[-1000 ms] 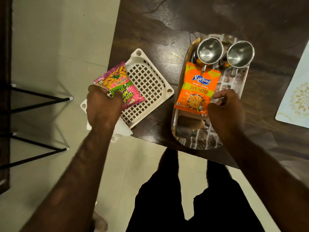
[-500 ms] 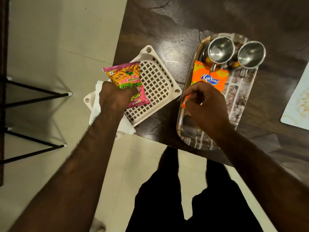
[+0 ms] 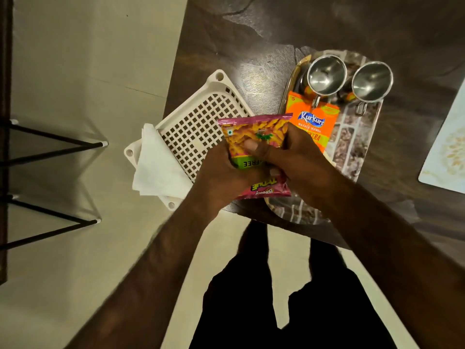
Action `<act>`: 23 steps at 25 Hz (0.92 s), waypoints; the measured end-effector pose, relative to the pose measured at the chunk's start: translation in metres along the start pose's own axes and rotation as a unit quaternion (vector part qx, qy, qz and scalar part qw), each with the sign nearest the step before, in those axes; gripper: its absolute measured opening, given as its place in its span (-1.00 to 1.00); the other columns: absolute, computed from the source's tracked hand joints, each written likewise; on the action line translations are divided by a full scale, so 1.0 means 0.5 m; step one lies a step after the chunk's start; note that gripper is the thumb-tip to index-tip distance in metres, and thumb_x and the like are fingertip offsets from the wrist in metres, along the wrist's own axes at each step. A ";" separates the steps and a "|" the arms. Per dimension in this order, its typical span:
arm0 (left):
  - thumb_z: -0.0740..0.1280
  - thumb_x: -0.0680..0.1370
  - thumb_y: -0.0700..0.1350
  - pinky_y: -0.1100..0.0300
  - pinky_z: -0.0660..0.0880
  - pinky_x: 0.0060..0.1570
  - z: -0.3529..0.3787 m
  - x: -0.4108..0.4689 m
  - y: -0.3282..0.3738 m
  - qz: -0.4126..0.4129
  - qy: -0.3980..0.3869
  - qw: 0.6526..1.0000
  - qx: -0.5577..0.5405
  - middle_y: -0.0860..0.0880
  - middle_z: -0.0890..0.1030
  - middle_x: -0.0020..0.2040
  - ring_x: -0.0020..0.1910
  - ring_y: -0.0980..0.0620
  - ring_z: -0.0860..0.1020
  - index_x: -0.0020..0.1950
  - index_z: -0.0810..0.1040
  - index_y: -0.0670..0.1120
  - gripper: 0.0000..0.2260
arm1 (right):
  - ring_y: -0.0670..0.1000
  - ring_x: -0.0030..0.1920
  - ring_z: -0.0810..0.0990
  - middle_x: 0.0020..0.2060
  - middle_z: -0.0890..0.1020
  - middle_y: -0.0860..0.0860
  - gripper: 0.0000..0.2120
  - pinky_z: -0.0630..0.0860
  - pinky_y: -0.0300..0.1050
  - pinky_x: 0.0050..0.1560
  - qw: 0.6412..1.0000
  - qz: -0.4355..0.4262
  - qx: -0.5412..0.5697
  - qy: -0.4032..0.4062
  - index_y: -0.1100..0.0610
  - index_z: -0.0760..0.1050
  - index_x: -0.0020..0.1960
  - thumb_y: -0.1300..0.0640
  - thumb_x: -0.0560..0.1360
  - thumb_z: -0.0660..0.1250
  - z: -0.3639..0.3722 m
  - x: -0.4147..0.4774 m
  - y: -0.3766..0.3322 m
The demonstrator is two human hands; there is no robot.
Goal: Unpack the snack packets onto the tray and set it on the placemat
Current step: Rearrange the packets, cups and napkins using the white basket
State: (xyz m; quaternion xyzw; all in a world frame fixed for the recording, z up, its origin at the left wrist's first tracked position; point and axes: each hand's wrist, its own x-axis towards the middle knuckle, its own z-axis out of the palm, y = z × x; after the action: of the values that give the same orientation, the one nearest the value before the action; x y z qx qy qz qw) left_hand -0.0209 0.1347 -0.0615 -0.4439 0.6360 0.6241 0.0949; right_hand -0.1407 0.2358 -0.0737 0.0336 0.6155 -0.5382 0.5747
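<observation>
A pink snack packet is held in the air between the white basket and the tray, gripped by both hands. My left hand holds its left and lower side. My right hand holds its right side, thumb across the front. An orange Kurkure packet lies flat on the patterned oval tray, partly hidden by my right hand. The tray rests at the table's near edge. The pale placemat lies at the far right, cut off by the frame.
Two steel cups stand at the tray's far end. A white lattice basket overhangs the table's left corner with a folded white tissue on it. Black metal stool legs stand on the floor at the left.
My left hand lifted the pink packet off the basket and carried it right toward the tray. My right hand left the orange packet and took hold of the pink one.
</observation>
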 end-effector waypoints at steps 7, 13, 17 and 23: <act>0.54 0.42 -0.09 -0.10 0.64 0.12 0.106 0.002 0.000 -0.066 -0.056 0.990 -0.109 -0.10 0.73 0.12 0.10 -0.08 0.71 0.23 0.60 -0.06 -0.60 | 0.21 0.09 0.78 0.14 0.75 0.21 -0.56 0.71 0.07 0.02 0.997 -0.012 0.063 0.052 0.29 0.56 0.34 0.22 0.50 0.52 -0.125 -0.031 0.027; 0.56 0.46 -0.14 0.12 0.67 -0.01 0.250 0.034 0.022 -0.089 -0.043 0.990 -0.098 -0.05 0.73 0.04 0.00 0.03 0.72 0.23 0.61 -0.11 -0.63 | 0.10 -0.02 0.80 0.05 0.78 0.15 -0.63 0.71 -0.04 -0.11 0.991 0.010 0.063 0.116 0.27 0.58 0.30 0.25 0.52 0.50 -0.260 -0.083 0.056; 0.52 0.48 0.05 -0.06 0.67 0.05 0.301 0.058 0.028 -0.090 -0.075 0.993 0.011 -0.04 0.66 0.10 0.08 -0.02 0.68 0.28 0.54 -0.06 -0.57 | 0.22 0.05 0.78 0.10 0.75 0.26 -0.68 0.72 0.08 0.03 0.981 0.016 0.064 0.184 0.31 0.61 0.29 0.29 0.55 0.47 -0.321 -0.082 0.067; 0.43 0.50 -0.18 -0.23 0.63 0.01 0.295 0.062 0.010 -0.019 -0.012 0.991 0.129 -0.03 0.58 -0.10 -0.03 -0.18 0.67 0.15 0.50 -0.07 -0.75 | -0.05 -0.14 0.73 -0.14 0.72 -0.07 -0.61 0.70 0.05 0.06 0.958 -0.014 -0.094 0.271 0.18 0.61 0.19 0.11 0.44 0.62 -0.344 -0.023 0.055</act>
State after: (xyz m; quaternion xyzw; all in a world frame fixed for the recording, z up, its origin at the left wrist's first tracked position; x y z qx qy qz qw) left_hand -0.1066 0.2492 -0.1088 -0.4321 0.7015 0.5403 0.1710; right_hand -0.2341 0.3745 -0.1235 0.1158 0.7966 -0.4563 0.3791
